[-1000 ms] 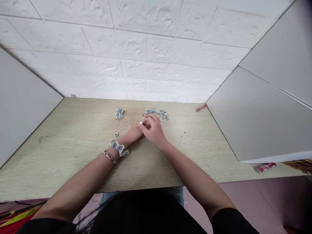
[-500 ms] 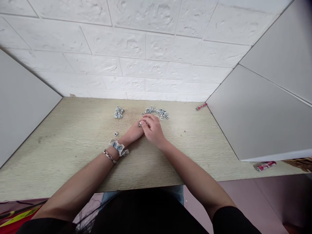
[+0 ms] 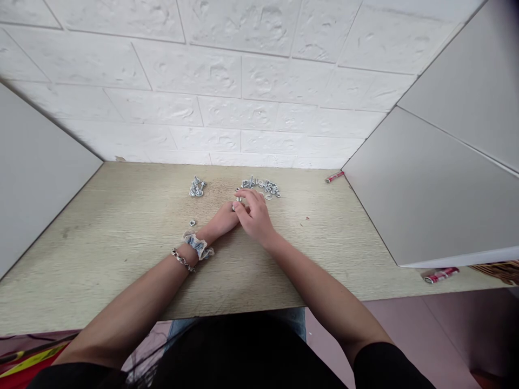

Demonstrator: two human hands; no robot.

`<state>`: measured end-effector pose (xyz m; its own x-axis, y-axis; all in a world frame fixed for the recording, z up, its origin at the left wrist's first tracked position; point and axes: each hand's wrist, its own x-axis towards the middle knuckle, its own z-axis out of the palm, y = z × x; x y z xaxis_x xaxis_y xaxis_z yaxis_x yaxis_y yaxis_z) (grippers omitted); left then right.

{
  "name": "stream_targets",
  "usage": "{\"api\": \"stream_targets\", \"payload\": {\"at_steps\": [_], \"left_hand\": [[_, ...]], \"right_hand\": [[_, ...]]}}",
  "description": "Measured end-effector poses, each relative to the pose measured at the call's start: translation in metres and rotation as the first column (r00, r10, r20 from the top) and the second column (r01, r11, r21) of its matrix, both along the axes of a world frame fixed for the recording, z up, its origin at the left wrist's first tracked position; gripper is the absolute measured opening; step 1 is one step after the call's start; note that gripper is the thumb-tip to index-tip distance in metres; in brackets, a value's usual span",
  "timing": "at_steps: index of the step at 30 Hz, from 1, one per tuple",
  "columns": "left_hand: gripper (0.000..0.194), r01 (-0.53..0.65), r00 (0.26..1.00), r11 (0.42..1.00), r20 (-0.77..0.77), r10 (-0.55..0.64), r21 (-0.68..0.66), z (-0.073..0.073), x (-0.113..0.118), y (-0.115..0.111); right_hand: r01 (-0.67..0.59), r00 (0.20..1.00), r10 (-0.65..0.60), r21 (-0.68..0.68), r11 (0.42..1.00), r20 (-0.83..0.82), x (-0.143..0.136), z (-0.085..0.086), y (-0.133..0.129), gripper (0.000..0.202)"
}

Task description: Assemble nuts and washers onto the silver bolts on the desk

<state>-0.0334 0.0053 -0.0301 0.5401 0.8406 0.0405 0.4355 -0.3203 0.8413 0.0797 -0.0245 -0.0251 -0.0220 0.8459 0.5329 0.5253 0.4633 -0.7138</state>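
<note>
Both of my hands meet over the middle of the table, just in front of the loose hardware. My left hand [image 3: 225, 218] is closed around a small silver bolt [image 3: 238, 200], whose end shows between the hands. The thumb and forefinger of my right hand [image 3: 256, 217] close about the same bolt from above, partly covering the left fingers. Beyond the hands lies a spread pile of silver bolts, nuts and washers [image 3: 261, 185]. To the left is a small cluster of bolts [image 3: 197, 187]. A single nut [image 3: 192, 222] rests near my left wrist.
A white brick-patterned wall [image 3: 219, 113] backs the wooden table [image 3: 133, 237]. Grey panels [image 3: 36, 173] rise on the left and right. One red can-like cylinder [image 3: 334, 177] lies at the back right, another [image 3: 441, 275] near the front right edge beside a woven item [image 3: 497, 271].
My right forefinger has lifted and shifted slightly, so more of the bolt shows between my hands. My left hand and the piles have stayed in place.
</note>
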Motion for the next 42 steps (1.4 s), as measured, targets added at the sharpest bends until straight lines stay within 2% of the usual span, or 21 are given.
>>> {"api": "stream_targets", "payload": {"at_steps": [4,7,11,14,18,20,25,29,36,42], "left_hand": [[0.026,-0.001,0.996,0.996,-0.09,0.009,0.089,0.002,-0.001,0.001],[0.025,-0.001,0.995,0.996,-0.096,0.009,0.086,0.002,-0.001,0.002],[0.024,-0.016,0.994,0.998,0.105,0.022,-0.056,0.002,0.001,0.004],[0.028,0.012,0.954,0.99,0.299,0.03,-0.138,0.002,0.003,0.003],[0.034,-0.031,0.905,0.975,0.408,0.12,-0.219,0.001,0.005,0.001],[0.036,-0.047,0.901,0.969,0.408,0.147,-0.244,0.001,0.005,0.0],[0.027,-0.019,0.931,0.98,0.353,0.089,-0.197,0.004,0.005,0.0],[0.03,-0.035,0.952,0.985,0.294,0.084,-0.169,0.005,0.004,0.0],[0.021,0.009,0.946,0.985,0.321,0.048,-0.174,-0.001,0.004,0.001],[0.012,0.044,0.94,0.981,0.339,0.024,-0.191,-0.003,0.004,0.001]], "right_hand": [[0.042,0.999,-0.042,-0.012,0.999,0.024,0.0,-0.003,0.002,0.011],[0.034,0.999,-0.033,-0.037,0.999,0.029,0.0,-0.005,0.005,0.011],[0.039,0.999,-0.038,-0.051,0.998,0.019,0.001,-0.007,0.007,0.014],[0.065,0.998,-0.064,-0.065,0.996,0.014,0.002,-0.007,0.007,0.015],[0.11,0.994,-0.109,-0.063,0.992,0.008,0.003,-0.005,0.007,0.015],[0.128,0.992,-0.128,-0.061,0.99,0.006,0.004,-0.004,0.007,0.014],[0.138,0.99,-0.137,-0.075,0.988,0.024,0.004,-0.002,0.006,0.013],[0.144,0.989,-0.141,-0.081,0.986,0.051,0.005,-0.002,0.007,0.011],[0.179,0.968,-0.163,-0.075,0.981,0.19,0.012,0.002,0.009,0.006],[0.096,0.978,-0.07,-0.13,0.987,0.196,0.015,0.004,0.009,0.006]]}}
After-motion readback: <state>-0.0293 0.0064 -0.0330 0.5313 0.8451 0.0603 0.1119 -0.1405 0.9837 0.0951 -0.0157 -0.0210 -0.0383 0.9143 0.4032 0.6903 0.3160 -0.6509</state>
